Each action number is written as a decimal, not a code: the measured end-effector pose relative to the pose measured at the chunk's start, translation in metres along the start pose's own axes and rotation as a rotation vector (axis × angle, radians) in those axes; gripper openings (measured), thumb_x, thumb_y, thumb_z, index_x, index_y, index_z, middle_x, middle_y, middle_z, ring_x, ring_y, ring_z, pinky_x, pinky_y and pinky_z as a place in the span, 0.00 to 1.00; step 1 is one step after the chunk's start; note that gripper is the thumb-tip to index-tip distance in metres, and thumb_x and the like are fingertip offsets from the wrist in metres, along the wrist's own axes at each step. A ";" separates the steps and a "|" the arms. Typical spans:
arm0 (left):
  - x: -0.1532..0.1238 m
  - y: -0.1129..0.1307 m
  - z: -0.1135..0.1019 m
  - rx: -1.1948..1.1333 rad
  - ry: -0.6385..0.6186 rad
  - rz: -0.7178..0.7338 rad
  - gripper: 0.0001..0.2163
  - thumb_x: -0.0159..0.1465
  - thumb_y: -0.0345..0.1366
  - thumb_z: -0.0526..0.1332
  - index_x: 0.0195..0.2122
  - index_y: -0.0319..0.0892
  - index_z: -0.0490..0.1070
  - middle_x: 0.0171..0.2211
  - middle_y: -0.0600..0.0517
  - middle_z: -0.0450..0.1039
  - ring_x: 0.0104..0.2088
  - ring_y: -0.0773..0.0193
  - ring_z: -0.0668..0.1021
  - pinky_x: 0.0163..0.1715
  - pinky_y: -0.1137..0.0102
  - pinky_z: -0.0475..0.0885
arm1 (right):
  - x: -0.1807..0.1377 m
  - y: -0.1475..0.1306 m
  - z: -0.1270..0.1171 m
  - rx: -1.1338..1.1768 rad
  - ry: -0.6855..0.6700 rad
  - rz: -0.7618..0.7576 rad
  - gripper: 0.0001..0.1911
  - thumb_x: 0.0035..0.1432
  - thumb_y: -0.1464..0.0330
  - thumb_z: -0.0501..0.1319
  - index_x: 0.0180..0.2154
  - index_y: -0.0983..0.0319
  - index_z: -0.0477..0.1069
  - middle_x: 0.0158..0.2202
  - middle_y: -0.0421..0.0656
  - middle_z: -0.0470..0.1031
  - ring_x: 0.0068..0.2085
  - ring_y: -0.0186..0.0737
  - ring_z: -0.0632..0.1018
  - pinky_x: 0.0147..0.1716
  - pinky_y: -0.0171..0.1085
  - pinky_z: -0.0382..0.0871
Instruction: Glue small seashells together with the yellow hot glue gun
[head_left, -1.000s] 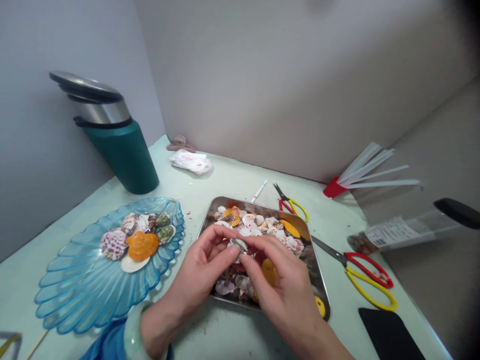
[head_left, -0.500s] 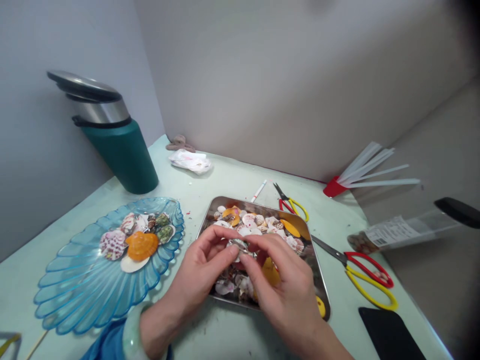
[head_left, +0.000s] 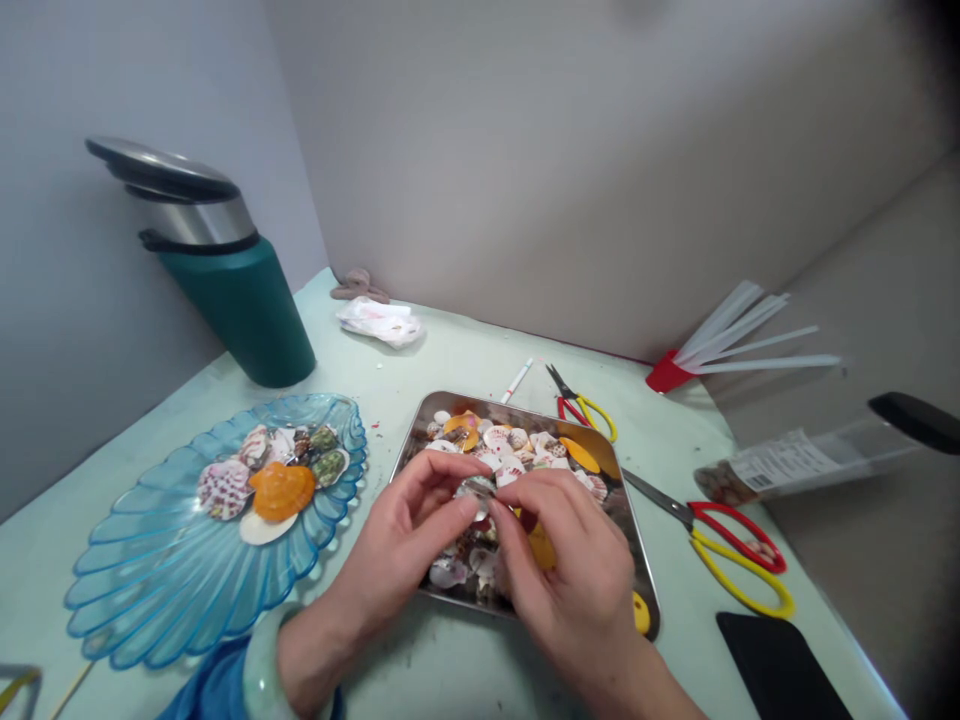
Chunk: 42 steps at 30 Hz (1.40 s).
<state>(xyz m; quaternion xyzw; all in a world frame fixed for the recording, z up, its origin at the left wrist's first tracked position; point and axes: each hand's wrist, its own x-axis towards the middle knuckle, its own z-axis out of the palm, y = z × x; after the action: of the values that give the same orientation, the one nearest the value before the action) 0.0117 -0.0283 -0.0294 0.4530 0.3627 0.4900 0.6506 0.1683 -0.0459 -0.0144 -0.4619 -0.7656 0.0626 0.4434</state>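
Note:
Between the fingertips of both hands is a small shiny grey-white shell (head_left: 477,490), partly covered by the fingers. My left hand (head_left: 401,540) pinches it from the left side, thumb in front. From the right, the thumb and fingertips of my right hand (head_left: 574,560) close on its edge. Both hands hover over a metal tray (head_left: 637,560) filled with loose seashells, white, spotted and orange. Left of my hands stands a blue scalloped glass dish (head_left: 172,560), with an orange scallop shell (head_left: 283,490), a purple-spotted shell (head_left: 223,490) and several greenish ones on it.
A green bottle (head_left: 244,310) rises at the back left, near a white plastic packet (head_left: 381,322). Small scissors (head_left: 581,405) and a marker (head_left: 517,380) lie behind the tray. To the right are large scissors (head_left: 739,555), a red cup of glue sticks (head_left: 670,372), a clear container (head_left: 795,468) and a black phone-like slab (head_left: 780,665).
My right fingers have shifted slightly on the shell, and more of its shiny face shows. My left hand stays nearly in place.

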 end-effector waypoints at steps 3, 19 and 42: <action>0.000 -0.001 -0.001 -0.020 -0.003 -0.016 0.05 0.65 0.38 0.60 0.41 0.46 0.72 0.46 0.52 0.73 0.49 0.61 0.73 0.51 0.68 0.65 | -0.001 -0.001 0.000 -0.003 -0.003 -0.003 0.07 0.58 0.79 0.59 0.36 0.61 0.68 0.33 0.43 0.73 0.34 0.41 0.73 0.35 0.42 0.66; 0.000 -0.003 -0.001 -0.032 -0.006 -0.041 0.04 0.64 0.38 0.61 0.38 0.45 0.72 0.42 0.52 0.73 0.45 0.62 0.73 0.49 0.67 0.64 | 0.003 0.000 -0.003 0.019 0.030 -0.015 0.07 0.58 0.79 0.60 0.35 0.62 0.68 0.32 0.44 0.73 0.34 0.40 0.73 0.35 0.42 0.67; -0.002 0.006 0.005 -0.207 0.001 -0.149 0.06 0.65 0.38 0.58 0.39 0.44 0.71 0.32 0.54 0.72 0.32 0.67 0.74 0.34 0.73 0.68 | -0.003 0.003 0.003 0.141 -0.187 0.131 0.20 0.57 0.68 0.65 0.51 0.58 0.66 0.41 0.44 0.71 0.40 0.43 0.73 0.39 0.41 0.69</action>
<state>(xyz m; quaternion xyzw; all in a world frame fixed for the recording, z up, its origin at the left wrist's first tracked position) 0.0135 -0.0305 -0.0218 0.3550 0.3432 0.4754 0.7281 0.1687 -0.0451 -0.0197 -0.4708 -0.7656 0.1879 0.3962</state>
